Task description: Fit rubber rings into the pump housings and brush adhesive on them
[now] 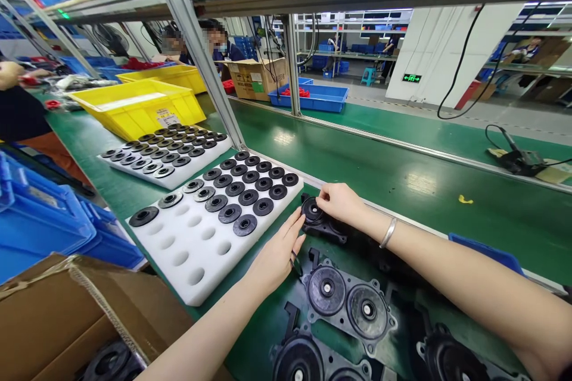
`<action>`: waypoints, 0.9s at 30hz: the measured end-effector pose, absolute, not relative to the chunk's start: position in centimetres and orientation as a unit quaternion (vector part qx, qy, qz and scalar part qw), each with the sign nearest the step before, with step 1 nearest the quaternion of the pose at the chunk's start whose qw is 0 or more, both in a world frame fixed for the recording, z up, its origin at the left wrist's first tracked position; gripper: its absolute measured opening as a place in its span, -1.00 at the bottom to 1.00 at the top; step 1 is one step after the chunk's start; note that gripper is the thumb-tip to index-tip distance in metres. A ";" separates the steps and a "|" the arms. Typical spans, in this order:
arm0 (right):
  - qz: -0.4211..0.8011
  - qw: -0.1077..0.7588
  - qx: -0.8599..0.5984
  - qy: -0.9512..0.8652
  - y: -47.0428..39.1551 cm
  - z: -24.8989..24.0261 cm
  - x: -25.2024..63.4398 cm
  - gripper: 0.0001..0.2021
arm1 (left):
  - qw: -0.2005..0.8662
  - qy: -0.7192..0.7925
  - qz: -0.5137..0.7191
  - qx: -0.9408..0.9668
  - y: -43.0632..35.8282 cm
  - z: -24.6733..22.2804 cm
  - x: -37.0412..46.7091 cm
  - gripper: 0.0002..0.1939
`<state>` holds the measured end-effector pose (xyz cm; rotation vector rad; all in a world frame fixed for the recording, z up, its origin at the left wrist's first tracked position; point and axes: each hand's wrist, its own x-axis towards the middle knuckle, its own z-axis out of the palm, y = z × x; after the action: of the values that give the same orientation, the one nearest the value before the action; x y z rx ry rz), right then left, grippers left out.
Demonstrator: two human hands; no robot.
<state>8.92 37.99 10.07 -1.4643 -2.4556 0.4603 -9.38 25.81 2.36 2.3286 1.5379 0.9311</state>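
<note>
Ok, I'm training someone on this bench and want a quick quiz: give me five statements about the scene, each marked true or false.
1. The right hand has its fingertips at a round black part on a black housing. True.
2. The left hand is inside the cardboard box. False: the left hand is beside that same housing.
3. A bracelet circles the left wrist. False: the silver bracelet is on the right one.
4. A yellow bin stands behind the farther white tray. True.
5. Every hole in the nearer tray is filled. False: the nearer white tray has several bare holes.
</note>
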 end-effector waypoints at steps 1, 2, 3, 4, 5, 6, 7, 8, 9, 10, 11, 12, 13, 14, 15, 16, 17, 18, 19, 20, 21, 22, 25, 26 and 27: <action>0.158 0.122 -0.502 -0.842 38.0 10.1 8.9 -0.84 | 0.100 0.517 0.313 0.790 25.8 2.4 -9.4 -0.49; 0.157 0.121 -0.501 -0.842 38.1 10.1 8.9 -0.84 | 0.100 0.514 0.312 0.793 25.8 2.4 -9.3 -0.48; 0.157 0.120 -0.501 -0.843 38.1 10.1 8.9 -0.84 | 0.100 0.513 0.311 0.794 25.8 2.4 -9.3 -0.47; 0.156 0.120 -0.501 -0.843 38.1 10.1 8.9 -0.84 | 0.099 0.512 0.309 0.795 25.8 2.5 -9.3 -0.46; 0.155 0.119 -0.500 -0.844 38.1 10.1 8.9 -0.84 | 0.099 0.513 0.308 0.795 25.8 2.5 -9.3 -0.46; 0.153 0.118 -0.500 -0.844 38.1 10.1 8.9 -0.84 | 0.098 0.515 0.306 0.795 25.8 2.5 -9.3 -0.46; 0.150 0.118 -0.500 -0.845 38.0 10.2 8.9 -0.84 | 0.098 0.518 0.303 0.794 25.8 2.5 -9.3 -0.46; 0.147 0.118 -0.500 -0.846 38.0 10.2 8.9 -0.84 | 0.097 0.522 0.300 0.793 25.8 2.4 -9.4 -0.47; 0.144 0.118 -0.499 -0.846 37.9 10.3 8.8 -0.84 | 0.097 0.525 0.298 0.792 25.8 2.4 -9.4 -0.47; 0.141 0.118 -0.498 -0.848 37.8 10.4 8.8 -0.84 | 0.096 0.528 0.295 0.791 25.8 2.4 -9.4 -0.47; 0.138 0.117 -0.496 -0.849 37.7 10.4 8.8 -0.83 | 0.095 0.529 0.293 0.790 25.8 2.4 -9.4 -0.47; 0.135 0.118 -0.495 -0.850 37.6 10.5 8.7 -0.83 | 0.095 0.530 0.292 0.790 25.7 2.4 -9.4 -0.47; 0.133 0.117 -0.492 -0.852 37.5 10.5 8.7 -0.83 | 0.094 0.531 0.291 0.790 25.7 2.4 -9.4 -0.46; 0.132 0.118 -0.490 -0.854 37.4 10.5 8.6 -0.83 | 0.093 0.531 0.291 0.790 25.7 2.5 -9.4 -0.46; 0.131 0.118 -0.489 -0.855 37.4 10.6 8.5 -0.83 | 0.092 0.531 0.291 0.791 25.6 2.5 -9.4 -0.46; 0.130 0.118 -0.487 -0.855 37.3 10.6 8.5 -0.83 | 0.091 0.531 0.291 0.791 25.6 2.5 -9.4 -0.46; 0.130 0.117 -0.486 -0.856 37.3 10.6 8.4 -0.83 | 0.089 0.531 0.291 0.791 25.6 2.5 -9.3 -0.47; 0.130 0.117 -0.486 -0.857 37.3 10.6 8.4 -0.83 | 0.088 0.531 0.292 0.791 25.6 2.6 -9.4 -0.47; 0.130 0.116 -0.485 -0.857 37.3 10.7 8.3 -0.82 | 0.085 0.532 0.293 0.790 25.6 2.6 -9.4 -0.47; 0.131 0.116 -0.484 -0.857 37.3 10.7 8.3 -0.82 | 0.083 0.533 0.295 0.789 25.6 2.5 -9.4 -0.47; 0.132 0.115 -0.483 -0.858 37.3 10.7 8.2 -0.82 | 0.079 0.534 0.298 0.787 25.6 2.5 -9.5 -0.47; 0.133 0.114 -0.482 -0.858 37.3 10.7 8.2 -0.82 | 0.076 0.535 0.301 0.786 25.6 2.5 -9.5 -0.47; 0.132 0.113 -0.480 -0.860 37.4 10.7 8.2 -0.82 | 0.070 0.539 0.303 0.783 25.6 2.2 -9.6 -0.46; 0.131 0.112 -0.480 -0.860 37.4 10.7 8.2 -0.82 | 0.069 0.539 0.302 0.783 25.6 2.2 -9.6 -0.46; 0.129 0.110 -0.480 -0.861 37.4 10.7 8.2 -0.82 | 0.069 0.540 0.300 0.783 25.6 2.1 -9.5 -0.46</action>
<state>8.21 37.41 10.66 -1.4114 -2.5289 0.3802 -9.54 25.55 2.14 2.3589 1.6249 0.9042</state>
